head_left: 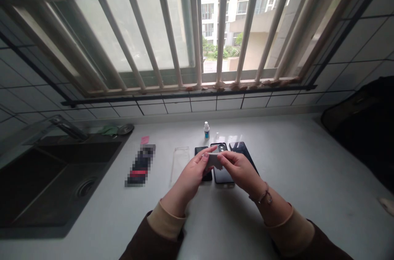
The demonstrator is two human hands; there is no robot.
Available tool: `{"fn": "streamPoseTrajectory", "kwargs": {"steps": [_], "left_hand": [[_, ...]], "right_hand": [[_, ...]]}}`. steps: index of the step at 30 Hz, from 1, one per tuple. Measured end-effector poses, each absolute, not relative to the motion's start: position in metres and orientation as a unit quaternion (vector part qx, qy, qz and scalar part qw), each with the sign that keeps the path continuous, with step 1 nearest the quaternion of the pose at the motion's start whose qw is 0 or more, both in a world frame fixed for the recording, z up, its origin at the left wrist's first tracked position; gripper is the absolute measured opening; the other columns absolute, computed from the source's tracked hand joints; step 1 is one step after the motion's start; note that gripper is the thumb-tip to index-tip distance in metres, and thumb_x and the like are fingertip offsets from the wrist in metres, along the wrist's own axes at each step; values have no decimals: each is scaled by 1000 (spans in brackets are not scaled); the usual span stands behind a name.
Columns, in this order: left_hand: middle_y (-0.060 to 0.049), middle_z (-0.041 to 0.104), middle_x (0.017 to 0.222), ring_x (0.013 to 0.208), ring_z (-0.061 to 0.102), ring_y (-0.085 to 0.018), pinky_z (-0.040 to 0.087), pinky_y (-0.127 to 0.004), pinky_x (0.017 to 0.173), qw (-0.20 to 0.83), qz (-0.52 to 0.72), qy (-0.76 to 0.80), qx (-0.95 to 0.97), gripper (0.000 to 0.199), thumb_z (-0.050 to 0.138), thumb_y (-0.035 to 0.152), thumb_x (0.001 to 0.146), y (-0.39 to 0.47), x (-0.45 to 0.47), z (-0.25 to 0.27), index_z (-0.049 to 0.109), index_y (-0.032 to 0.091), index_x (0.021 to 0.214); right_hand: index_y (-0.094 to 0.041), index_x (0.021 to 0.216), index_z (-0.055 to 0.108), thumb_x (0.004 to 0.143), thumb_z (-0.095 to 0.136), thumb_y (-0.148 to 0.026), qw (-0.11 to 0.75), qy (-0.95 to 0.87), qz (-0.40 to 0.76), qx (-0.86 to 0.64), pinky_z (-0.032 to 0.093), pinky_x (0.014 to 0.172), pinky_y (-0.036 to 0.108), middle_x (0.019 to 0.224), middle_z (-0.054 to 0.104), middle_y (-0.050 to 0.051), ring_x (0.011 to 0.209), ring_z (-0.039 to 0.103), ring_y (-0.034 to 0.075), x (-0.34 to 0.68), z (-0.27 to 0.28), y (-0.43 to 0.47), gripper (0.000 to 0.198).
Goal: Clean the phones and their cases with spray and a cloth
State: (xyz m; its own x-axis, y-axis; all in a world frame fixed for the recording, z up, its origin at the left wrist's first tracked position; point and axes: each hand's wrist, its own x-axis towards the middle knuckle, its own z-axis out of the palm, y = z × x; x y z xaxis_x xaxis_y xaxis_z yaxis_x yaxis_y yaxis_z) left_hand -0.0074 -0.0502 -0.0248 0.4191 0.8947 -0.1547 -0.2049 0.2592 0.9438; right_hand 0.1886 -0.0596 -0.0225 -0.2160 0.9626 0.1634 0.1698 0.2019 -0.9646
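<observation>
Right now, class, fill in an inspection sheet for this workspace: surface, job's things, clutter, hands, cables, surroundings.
Surface: pale counter.
Job's things: small grey pad held over three dark phones.
Clutter: clear case, small bottle, pink slip, blurred pack.
Hands: left hand and right hand both pinch the pad.
Cables: nothing seen.
Surroundings: sink at left, barred window, dark bag at right.

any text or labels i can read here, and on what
None can be read.
Small bottle: its label is too small to make out.
Dark packet: blurred over, unreadable.
Phones under the left hand and right hand: no lettering visible.
</observation>
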Motion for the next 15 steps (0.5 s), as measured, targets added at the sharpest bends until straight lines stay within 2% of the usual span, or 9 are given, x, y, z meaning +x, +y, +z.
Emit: {"fn": "streamPoseTrajectory", "kwargs": {"steps": [3, 5, 7, 9, 12, 15], "left_hand": [[-13, 67, 145, 136, 61, -30, 47, -45, 113, 694, 387, 375, 477, 56, 59, 59, 103, -50, -6, -24, 63, 26, 148], [-14, 72, 135, 126, 67, -30, 52, -43, 107, 637, 414, 400, 512, 58, 58, 62, 102, -47, -9, -21, 65, 22, 144], [-14, 77, 121, 115, 72, -29, 54, -42, 101, 508, 456, 461, 567, 57, 56, 62, 102, -42, -19, -15, 69, 18, 135], [-13, 77, 116, 108, 72, -29, 54, -41, 98, 317, 449, 552, 627, 49, 59, 57, 101, -34, -34, -10, 70, 18, 128], [-18, 74, 112, 107, 70, -34, 52, -44, 98, 78, 319, 686, 649, 38, 56, 45, 102, -22, -58, -7, 70, 13, 117], [-25, 73, 109, 106, 71, -39, 53, -44, 91, 20, 143, 771, 620, 41, 58, 37, 100, -16, -70, -13, 64, 4, 123]], "right_hand": [[-19, 105, 80, 104, 60, -54, 460, -621, 440, -457, 50, 73, 30, 89, 75, 5, 81, 65, 20, 188, -25, -59, 40], [-19, 105, 79, 103, 61, -56, 476, -601, 445, -462, 52, 75, 30, 91, 75, 5, 83, 66, 21, 189, -27, -58, 41], [-19, 101, 78, 102, 60, -58, 493, -578, 442, -478, 52, 72, 30, 88, 74, 5, 81, 66, 21, 190, -31, -57, 44], [-18, 100, 78, 101, 60, -61, 504, -558, 433, -497, 53, 69, 29, 86, 74, 5, 79, 66, 21, 191, -37, -55, 46], [-19, 102, 78, 100, 60, -63, 510, -542, 425, -515, 56, 70, 31, 88, 75, 6, 81, 68, 23, 194, -45, -52, 48], [-20, 104, 78, 100, 59, -65, 510, -542, 415, -524, 57, 69, 32, 90, 77, 7, 82, 71, 25, 196, -49, -51, 49]]}}
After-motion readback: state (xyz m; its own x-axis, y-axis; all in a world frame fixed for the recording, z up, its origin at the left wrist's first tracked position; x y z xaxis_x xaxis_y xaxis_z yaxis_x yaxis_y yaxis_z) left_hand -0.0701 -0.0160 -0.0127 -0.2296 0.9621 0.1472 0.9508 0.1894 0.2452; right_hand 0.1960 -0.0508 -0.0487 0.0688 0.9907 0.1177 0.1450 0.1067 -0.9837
